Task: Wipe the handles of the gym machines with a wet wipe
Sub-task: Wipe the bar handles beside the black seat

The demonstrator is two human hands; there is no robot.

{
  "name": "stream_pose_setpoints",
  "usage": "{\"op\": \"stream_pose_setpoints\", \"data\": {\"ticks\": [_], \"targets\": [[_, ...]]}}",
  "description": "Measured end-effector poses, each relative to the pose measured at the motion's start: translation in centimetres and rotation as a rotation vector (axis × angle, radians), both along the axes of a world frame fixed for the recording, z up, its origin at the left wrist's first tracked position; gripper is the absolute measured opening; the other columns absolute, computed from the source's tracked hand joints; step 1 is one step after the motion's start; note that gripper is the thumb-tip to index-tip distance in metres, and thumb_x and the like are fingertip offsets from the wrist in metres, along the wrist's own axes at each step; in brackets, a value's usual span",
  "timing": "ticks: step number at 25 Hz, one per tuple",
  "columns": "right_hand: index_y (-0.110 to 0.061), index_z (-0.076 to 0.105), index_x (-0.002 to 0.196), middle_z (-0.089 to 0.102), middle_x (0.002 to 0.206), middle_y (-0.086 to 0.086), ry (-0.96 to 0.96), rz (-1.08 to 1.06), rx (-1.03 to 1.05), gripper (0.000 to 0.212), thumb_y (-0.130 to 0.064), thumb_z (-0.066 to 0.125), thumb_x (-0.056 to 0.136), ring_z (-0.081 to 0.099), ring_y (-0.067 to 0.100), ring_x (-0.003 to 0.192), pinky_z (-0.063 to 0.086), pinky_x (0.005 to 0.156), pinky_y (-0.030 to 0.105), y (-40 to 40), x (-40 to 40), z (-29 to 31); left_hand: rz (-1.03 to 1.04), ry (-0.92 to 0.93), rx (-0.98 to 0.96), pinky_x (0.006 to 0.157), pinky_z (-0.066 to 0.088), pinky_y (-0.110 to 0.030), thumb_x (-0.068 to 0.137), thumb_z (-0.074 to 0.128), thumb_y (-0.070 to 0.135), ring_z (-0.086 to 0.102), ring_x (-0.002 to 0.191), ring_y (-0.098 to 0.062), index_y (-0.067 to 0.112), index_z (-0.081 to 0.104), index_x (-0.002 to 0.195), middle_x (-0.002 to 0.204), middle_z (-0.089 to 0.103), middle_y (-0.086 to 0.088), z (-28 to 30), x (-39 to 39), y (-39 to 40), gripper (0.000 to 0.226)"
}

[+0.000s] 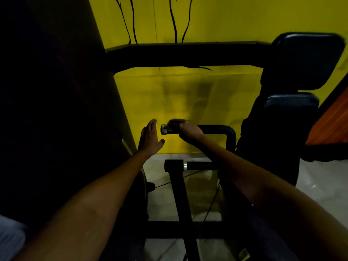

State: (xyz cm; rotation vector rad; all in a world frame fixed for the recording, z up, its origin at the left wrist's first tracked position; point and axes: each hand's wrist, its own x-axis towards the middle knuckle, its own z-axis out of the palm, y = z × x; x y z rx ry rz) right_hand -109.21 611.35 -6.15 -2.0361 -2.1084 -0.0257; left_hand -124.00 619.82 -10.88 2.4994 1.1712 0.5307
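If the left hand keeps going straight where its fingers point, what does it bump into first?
Probably the yellow wall. The left hand is open, fingers pointing up and forward, just left of the handle's metal end. Depth is unclear.

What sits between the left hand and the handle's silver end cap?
Nothing: in the head view, only a narrow gap showing yellow wall separates the open left hand from the end cap. The right hand grips the handle.
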Motion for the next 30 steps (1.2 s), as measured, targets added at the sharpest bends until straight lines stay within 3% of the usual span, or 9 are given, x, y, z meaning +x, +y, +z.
{"op": "stream_pose_setpoints", "data": {"ticks": [6,10,12,15,17,21,24,27,30], "targets": [[-0.007,0.062,0.116,0.054,0.133,0.01,-0.007,0.141,0.02,0.032,0.0,0.04,0.094,0.061,0.031,0.106,0.045,0.081,0.038,-1.1,1.7,-2.3,-0.094,-0.036,0.08,0.115,0.014,-0.038,0.085,0.067,0.02,0.019,0.141,-0.03,0.004,0.013,0.149,0.155,0.017,-0.011,-0.6,1.8,-0.1,0.085],[-0.015,0.064,0.114,0.051,0.137,0.004,-0.008,0.066,-0.109,0.036,0.002,0.04,0.092,0.057,0.022,0.115,0.048,0.085,0.036,-2.3,5.1,-1.0,-0.163,0.116,0.201,0.116,0.01,-0.04,0.084,0.065,0.023,0.021,0.141,-0.03,0.002,0.029,0.143,0.148,0.031,-0.014,-1.2,3.1,1.0,0.072],[-0.011,0.062,0.117,0.054,0.133,0.008,-0.006,0.01,-0.087,0.039,0.006,0.041,0.089,0.056,0.026,0.114,0.046,0.089,0.036,-1.6,4.2,-0.1,-0.18,0.161,0.289,0.11,0.023,-0.044,0.079,0.068,0.019,0.039,0.128,-0.036,-0.001,0.048,0.126,0.126,0.049,-0.018,-1.4,3.7,1.0,0.055],[-0.007,0.051,0.131,0.046,0.141,0.008,-0.048,-0.05,-0.03,0.046,0.006,0.039,0.089,0.055,0.027,0.115,0.042,0.083,0.03,-0.3,1.2,0.1,-0.167,0.042,0.353,0.083,0.046,-0.045,0.061,0.075,0.004,0.057,0.093,-0.041,-0.004,0.058,0.096,0.092,0.057,-0.02,-1.9,3.9,1.1,0.04],[-0.009,0.052,0.131,0.045,0.142,0.007,-0.08,-0.001,-0.035,0.044,0.004,0.038,0.091,0.054,0.026,0.115,0.039,0.074,0.027,-0.1,1.2,-1.2,-0.189,0.014,0.386,0.078,0.049,-0.042,0.055,0.077,0.003,0.058,0.086,-0.038,-0.001,0.058,0.092,0.088,0.057,-0.017,-2.2,3.8,1.2,0.042],[-0.017,0.053,0.131,0.051,0.137,0.005,-0.07,-0.044,-0.088,0.049,0.003,0.038,0.089,0.057,0.022,0.115,0.05,0.081,0.04,-2.1,5.6,-2.0,-0.181,0.007,0.389,0.078,0.051,-0.04,0.054,0.079,0.005,0.059,0.085,-0.036,-0.001,0.06,0.097,0.09,0.06,-0.016,-2.3,4.0,1.1,0.047],[-0.018,0.06,0.122,0.051,0.137,-0.002,-0.028,-0.113,-0.052,0.05,0.01,0.04,0.086,0.057,0.02,0.117,0.051,0.082,0.04,-4.0,7.3,-0.8,-0.181,0.005,0.392,0.075,0.051,-0.038,0.054,0.08,0.006,0.06,0.084,-0.035,-0.001,0.06,0.096,0.089,0.059,-0.016,-2.3,4.0,1.0,0.046],[-0.012,0.063,0.119,0.054,0.135,0.002,-0.042,-0.154,0.042,0.046,0.011,0.042,0.085,0.063,0.025,0.105,0.05,0.075,0.033,-2.8,3.5,-0.4,-0.179,-0.01,0.37,0.076,0.051,-0.037,0.057,0.078,0.007,0.059,0.086,-0.036,-0.001,0.06,0.098,0.092,0.06,-0.016,-2.5,4.0,1.0,0.046],[-0.003,0.072,0.092,0.068,0.104,0.017,-0.02,0.02,0.173,0.033,0.015,0.057,0.07,0.069,0.03,0.075,0.045,0.051,0.024,-1.2,-1.3,-2.3,-0.207,-0.083,0.383,0.073,0.05,-0.039,0.069,0.06,0.012,0.058,0.083,-0.037,-0.001,0.059,0.097,0.091,0.058,-0.018,-2.9,3.8,1.2,0.031]]}}
